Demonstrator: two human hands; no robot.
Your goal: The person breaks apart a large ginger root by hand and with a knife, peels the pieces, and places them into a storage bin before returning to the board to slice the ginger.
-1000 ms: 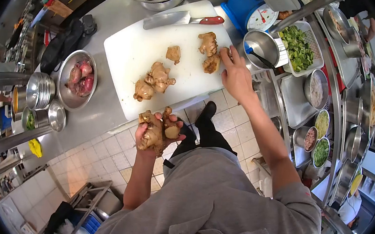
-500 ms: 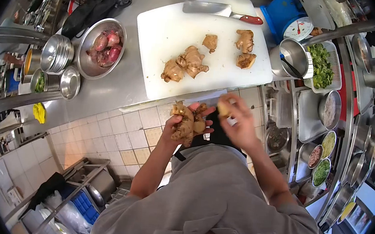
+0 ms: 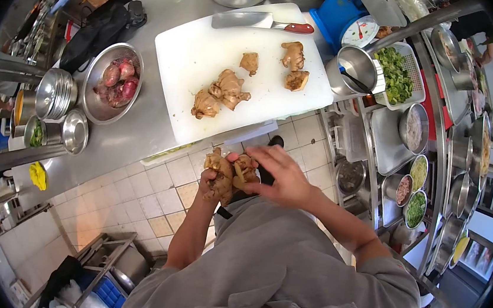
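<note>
Head view shows your hands off the worktop, close to your chest and over the tiled floor. Your left hand (image 3: pixel 212 181) is closed around a large ginger root (image 3: pixel 224 172), knobs pointing up, which steadies it. Your right hand (image 3: pixel 282 181) lies across it with the fingers curled onto one knob; whether they grip it or only rest there, I cannot tell. Holding the root in the air probably gives both wrists room to twist.

Just beyond, the worktop (image 3: pixel 142 129) carries a white cutting board (image 3: pixel 194 48) at its near edge. Ginger pieces (image 3: pixel 224 89) lie toward the board's middle and right side, apart from each other, likely so each can be picked up singly. A cleaver (image 3: pixel 250 21) lies along the board's far edge, blade flat and handle to the right, out of the way of your hands. Left of the board, a steel bowl (image 3: pixel 97 111) holds red onions (image 3: pixel 117 82).
</note>
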